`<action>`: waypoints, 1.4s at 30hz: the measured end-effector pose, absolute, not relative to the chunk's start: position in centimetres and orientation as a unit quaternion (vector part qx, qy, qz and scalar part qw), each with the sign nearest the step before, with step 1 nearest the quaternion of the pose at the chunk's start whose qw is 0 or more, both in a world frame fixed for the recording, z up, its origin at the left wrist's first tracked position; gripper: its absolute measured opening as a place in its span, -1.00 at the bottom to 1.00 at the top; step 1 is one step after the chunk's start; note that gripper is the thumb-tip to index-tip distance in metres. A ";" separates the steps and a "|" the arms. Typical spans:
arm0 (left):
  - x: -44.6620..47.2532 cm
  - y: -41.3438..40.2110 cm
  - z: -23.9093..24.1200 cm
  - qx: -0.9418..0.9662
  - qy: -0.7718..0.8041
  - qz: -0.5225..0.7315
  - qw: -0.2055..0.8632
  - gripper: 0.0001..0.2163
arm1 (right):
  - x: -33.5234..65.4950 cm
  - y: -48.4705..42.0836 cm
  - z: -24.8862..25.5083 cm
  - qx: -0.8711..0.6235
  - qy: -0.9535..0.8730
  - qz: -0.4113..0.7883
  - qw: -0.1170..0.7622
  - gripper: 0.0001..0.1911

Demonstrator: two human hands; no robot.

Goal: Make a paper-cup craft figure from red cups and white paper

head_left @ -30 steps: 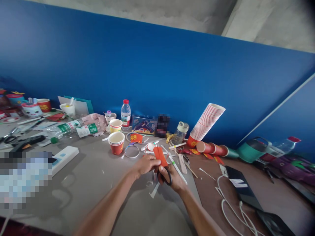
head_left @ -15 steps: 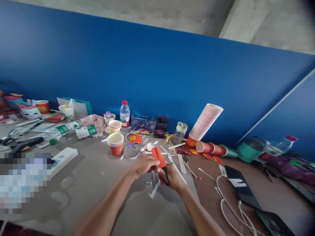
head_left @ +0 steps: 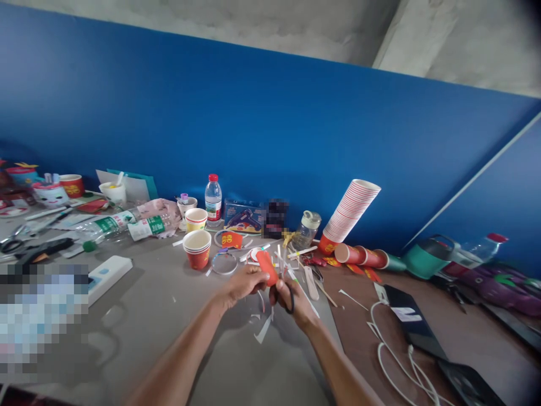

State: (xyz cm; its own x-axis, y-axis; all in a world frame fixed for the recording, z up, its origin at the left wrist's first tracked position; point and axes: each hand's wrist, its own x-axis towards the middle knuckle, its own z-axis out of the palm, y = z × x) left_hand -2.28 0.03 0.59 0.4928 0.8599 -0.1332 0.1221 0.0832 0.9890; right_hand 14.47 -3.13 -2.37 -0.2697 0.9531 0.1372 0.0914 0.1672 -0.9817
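My left hand (head_left: pixel 245 282) pinches a piece of red paper (head_left: pixel 266 267), which stands up from the fingers above the grey table. Close beside it, my right hand (head_left: pixel 295 301) grips black-handled scissors (head_left: pixel 289 299). Their blades point up and away from me, apart from each other, along the right edge of the red paper. Whether a blade touches the paper I cannot tell. White paper scraps (head_left: pixel 262 330) lie below the hands. A clear ring (head_left: pixel 225 263) rests to the left of the paper.
Paper cups (head_left: pixel 198 254) and a red-capped bottle (head_left: pixel 213 200) stand at the back. On the right a tall leaning cup stack (head_left: pixel 350 214) rises near joined red cups (head_left: pixel 359 255). A white power strip (head_left: pixel 110 276) lies left; a phone-like black slab (head_left: pixel 414 321) and white cable lie right.
The scissors have come off the front of the red paper to its right side, and their blades now show. The red paper has turned and shifted slightly left with my left hand.
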 end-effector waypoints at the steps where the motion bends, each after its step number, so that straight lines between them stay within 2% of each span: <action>1: -2.3 0.1 0.5 0.621 0.406 0.295 0.602 -0.75 | 14.6 -3.0 -2.6 -0.408 -0.591 0.506 0.479 -0.45; 3: -2.3 0.0 0.5 0.655 0.407 0.274 0.575 -0.77 | 15.0 -2.5 -3.0 -0.390 -0.525 0.517 0.552 -0.51; 5: -2.4 -0.2 0.6 0.682 0.402 0.244 0.560 -0.76 | 15.2 -2.2 -3.3 -0.383 -0.490 0.519 0.587 -0.50; 11: -2.7 -0.6 1.3 0.706 0.395 0.176 0.561 -0.74 | 15.3 -2.2 -2.5 -0.404 -0.508 0.544 0.532 -0.58; 15: -2.2 0.1 0.4 0.694 0.402 0.255 0.540 -0.75 | 14.8 -2.4 -2.0 -0.437 -0.533 0.480 0.542 -0.62; 19: -1.1 0.7 -1.2 0.616 0.382 0.359 0.588 -0.68 | 13.9 -2.5 -2.5 -0.445 -0.551 0.424 0.564 -0.62; 24: -0.9 1.1 -2.2 0.574 0.396 0.419 0.582 -0.68 | 14.1 -2.6 -2.8 -0.435 -0.544 0.418 0.584 -0.61; 28: -1.6 1.2 -1.3 0.604 0.415 0.422 0.533 -0.63 | 15.3 -2.3 -2.3 -0.455 -0.557 0.441 0.537 -0.55; 31: -1.9 1.1 -0.4 0.592 0.424 0.434 0.531 -0.58 | 15.6 -2.3 -2.0 -0.448 -0.590 0.459 0.491 -0.53; 34: -2.1 1.1 -0.1 0.573 0.414 0.462 0.536 -0.61 | 15.2 -2.6 -1.7 -0.448 -0.618 0.458 0.457 -0.54; 42: -2.3 1.4 -0.4 0.561 0.412 0.473 0.541 -0.63 | 14.6 -3.1 -1.2 -0.456 -0.635 0.451 0.430 -0.60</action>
State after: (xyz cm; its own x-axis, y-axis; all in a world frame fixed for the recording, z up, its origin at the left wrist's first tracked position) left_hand -2.33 1.43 -0.45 0.2142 0.9731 0.0847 -0.0499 -0.0757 0.9959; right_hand 14.55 -3.14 -1.24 -0.2144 0.9674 0.1350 0.1906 0.1770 -0.9656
